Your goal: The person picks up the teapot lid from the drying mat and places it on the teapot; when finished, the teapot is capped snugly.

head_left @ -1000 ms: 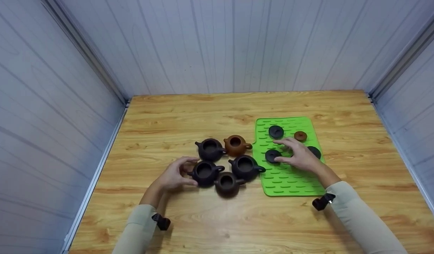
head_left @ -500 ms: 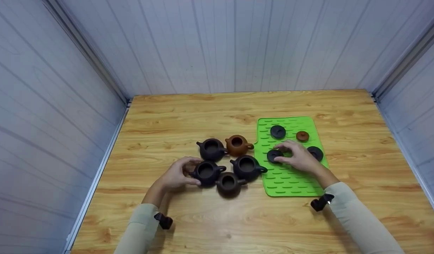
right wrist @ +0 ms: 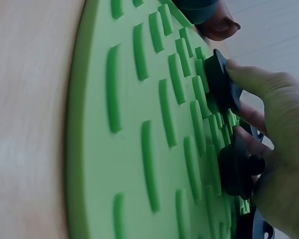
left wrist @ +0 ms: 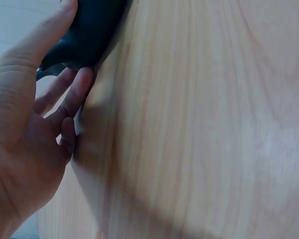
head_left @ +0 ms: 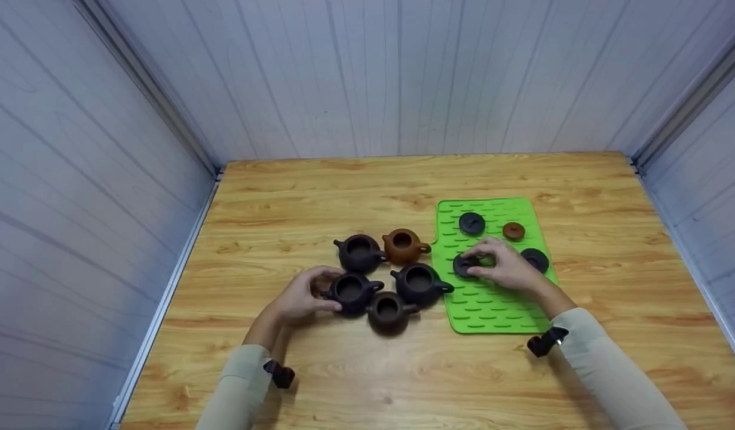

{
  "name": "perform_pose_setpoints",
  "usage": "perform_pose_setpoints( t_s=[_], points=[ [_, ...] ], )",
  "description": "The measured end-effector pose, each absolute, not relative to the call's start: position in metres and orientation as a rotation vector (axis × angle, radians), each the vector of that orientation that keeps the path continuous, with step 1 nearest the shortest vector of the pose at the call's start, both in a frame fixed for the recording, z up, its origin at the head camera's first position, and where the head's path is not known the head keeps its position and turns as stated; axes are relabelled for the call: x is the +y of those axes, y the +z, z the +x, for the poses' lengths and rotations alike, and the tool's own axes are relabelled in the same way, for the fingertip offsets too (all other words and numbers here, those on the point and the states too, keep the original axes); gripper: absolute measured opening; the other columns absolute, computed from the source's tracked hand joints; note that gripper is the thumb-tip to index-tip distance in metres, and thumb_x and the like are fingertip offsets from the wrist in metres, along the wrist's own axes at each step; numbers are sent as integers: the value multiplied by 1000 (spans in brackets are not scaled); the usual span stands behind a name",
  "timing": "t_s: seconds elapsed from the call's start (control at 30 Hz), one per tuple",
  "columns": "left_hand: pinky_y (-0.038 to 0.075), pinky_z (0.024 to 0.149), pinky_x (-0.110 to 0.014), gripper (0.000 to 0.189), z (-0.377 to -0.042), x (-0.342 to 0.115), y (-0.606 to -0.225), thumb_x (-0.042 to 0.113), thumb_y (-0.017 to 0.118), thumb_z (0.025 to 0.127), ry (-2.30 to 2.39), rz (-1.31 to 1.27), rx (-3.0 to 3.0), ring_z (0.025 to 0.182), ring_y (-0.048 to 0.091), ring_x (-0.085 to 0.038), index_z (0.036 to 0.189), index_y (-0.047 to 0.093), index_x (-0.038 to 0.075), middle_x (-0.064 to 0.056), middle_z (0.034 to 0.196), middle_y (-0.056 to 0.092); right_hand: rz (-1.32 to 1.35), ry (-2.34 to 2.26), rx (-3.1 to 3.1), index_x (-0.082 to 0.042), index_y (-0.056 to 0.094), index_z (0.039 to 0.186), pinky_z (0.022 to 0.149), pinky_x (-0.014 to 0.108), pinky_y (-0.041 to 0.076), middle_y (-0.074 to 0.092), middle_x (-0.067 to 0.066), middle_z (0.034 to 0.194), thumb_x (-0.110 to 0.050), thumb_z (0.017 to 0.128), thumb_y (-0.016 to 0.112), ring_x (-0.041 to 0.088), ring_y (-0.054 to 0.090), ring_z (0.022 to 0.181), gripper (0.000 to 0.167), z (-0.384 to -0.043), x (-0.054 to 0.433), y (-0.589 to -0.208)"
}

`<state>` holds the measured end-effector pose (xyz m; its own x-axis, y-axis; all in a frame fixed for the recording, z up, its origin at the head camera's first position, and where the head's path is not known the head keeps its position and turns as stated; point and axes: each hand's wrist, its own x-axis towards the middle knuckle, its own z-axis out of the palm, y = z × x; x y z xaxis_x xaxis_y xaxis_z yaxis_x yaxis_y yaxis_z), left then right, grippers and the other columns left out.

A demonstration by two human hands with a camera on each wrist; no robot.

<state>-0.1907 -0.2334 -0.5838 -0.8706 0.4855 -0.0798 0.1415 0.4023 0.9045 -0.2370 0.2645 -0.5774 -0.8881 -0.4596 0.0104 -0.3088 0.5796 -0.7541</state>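
Note:
My left hand curves thumb and fingers round the spout side of a dark teapot, which has no lid on it. In the left wrist view the thumb lies along this teapot and fingertips reach beneath its spout. My right hand pinches a dark teapot lid over a green mat. Seen from the right wrist, that lid tilts, its edge at the thumb tip. Another dark lid sits under the palm, hidden in the head view.
Two more dark teapots, a brown one and an orange one stand close together, lidless. On the mat lie an orange lid and dark lids. Panel walls enclose the wooden table.
My right thumb and fingers have closed in on the dark lid, which now tilts a little. My left hand has drawn in closer round its teapot.

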Motion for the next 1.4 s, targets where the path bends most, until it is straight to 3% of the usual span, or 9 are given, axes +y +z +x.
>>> perform_pose_setpoints(
  t_s=[0.27,0.4,0.53,0.77,1.4],
  points=[
    [57,106,-30,64,-191,-232,-581,8,95,91,1437,518,2331,134,70,-43,149,68,2,-24,149,72,-603,-1265,2613,-7,85,127,116,66,52,75,23,136,-14,104,82,46,67,132,25,-236,265,-581],
    [57,107,-32,64,-190,-232,-580,7,94,91,1447,505,2323,134,70,-44,149,68,2,-25,148,73,-599,-1274,2608,-7,85,128,117,67,52,75,24,141,-12,104,81,48,67,136,24,-236,264,-579],
    [57,104,-28,64,-190,-232,-581,6,94,91,1451,504,2322,134,70,-44,149,68,2,-25,148,72,-588,-1292,2581,-8,85,128,115,57,54,75,21,141,-10,104,81,44,67,135,25,-237,263,-577],
    [57,105,-27,65,-191,-232,-582,6,94,91,1459,508,2314,135,70,-44,150,67,1,-25,149,72,-554,-1320,2560,-8,86,125,98,37,49,70,17,125,-14,104,82,29,61,119,22,-237,261,-574],
    [56,100,-25,65,-190,-232,-581,10,95,91,1440,497,2338,130,72,-34,150,69,5,-21,148,74,-601,-1314,2559,-5,87,123,87,23,47,72,15,115,-13,104,82,16,59,104,21,-241,260,-577]
  ],
)
